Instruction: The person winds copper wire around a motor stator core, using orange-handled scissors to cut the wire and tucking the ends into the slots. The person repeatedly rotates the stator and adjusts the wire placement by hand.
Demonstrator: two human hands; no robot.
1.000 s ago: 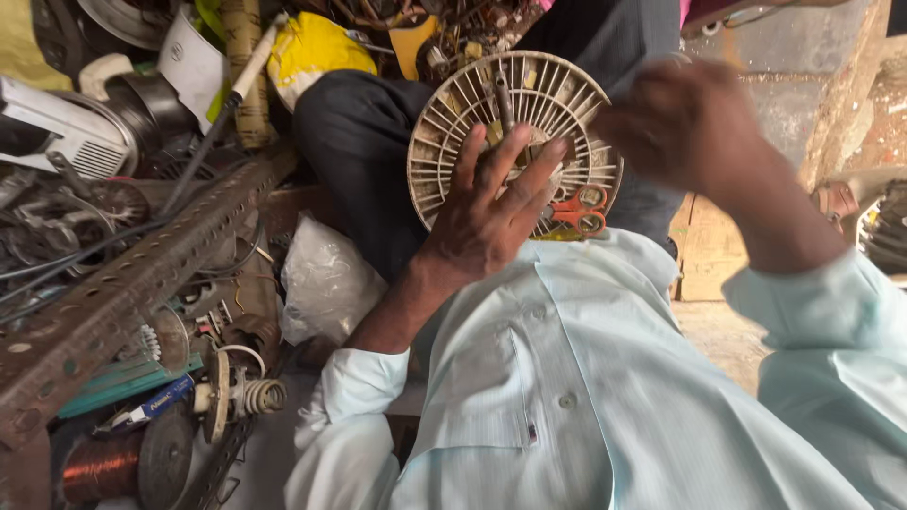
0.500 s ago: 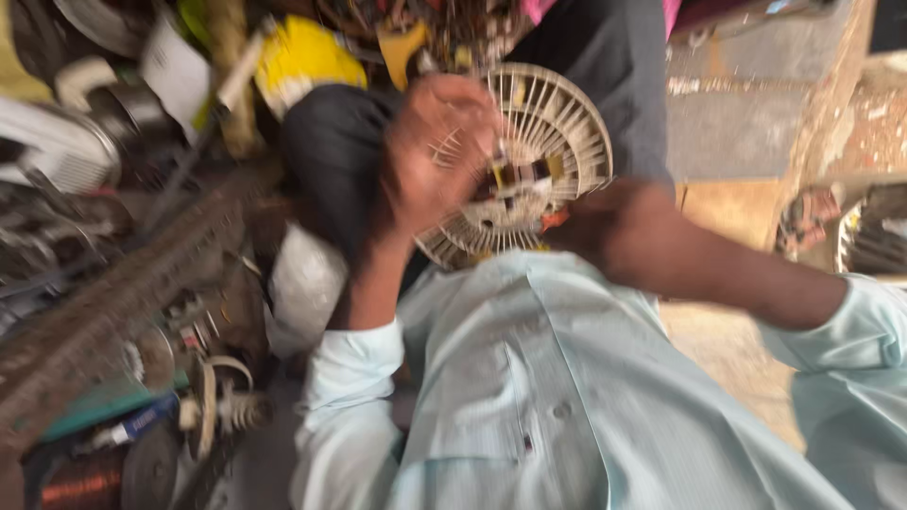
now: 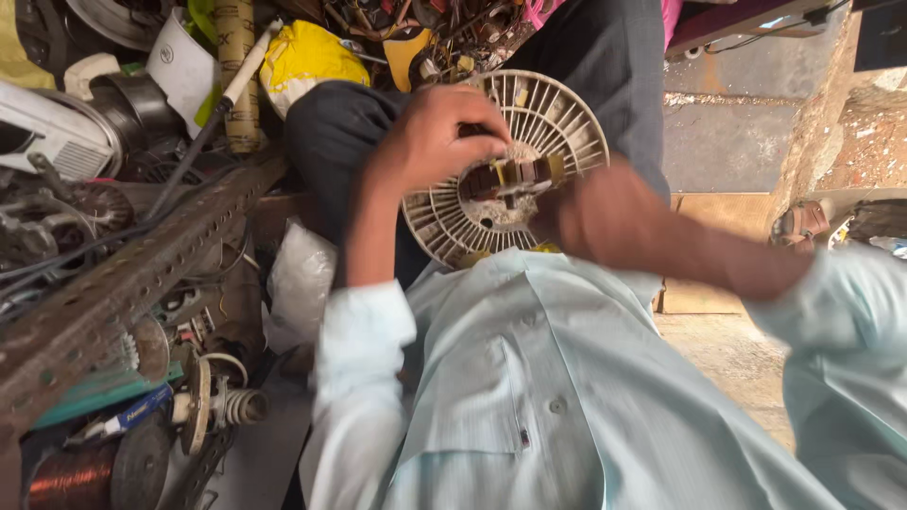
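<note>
On the left we see a rusty perforated angle bar (image 3: 123, 293), a copper wire spool (image 3: 61, 477) and a yellow bag (image 3: 307, 61) behind. Our left hand (image 3: 435, 142), which lay flat w/ spread fingers on the grille 1 s ago, is now lifted and pinched closed on the small motor block (image 3: 515, 177), brown and brass colour, at the centre. The round cream fan grille (image 3: 501, 170) rests upright on our lap, approx. same place as before. Our right hand (image 3: 600, 222) moved from the upper right down to the grille's lower right edge; it is blurred, so we cannot tell its grip. We judge the work went from steadying the grille to handling its centre part.
</note>
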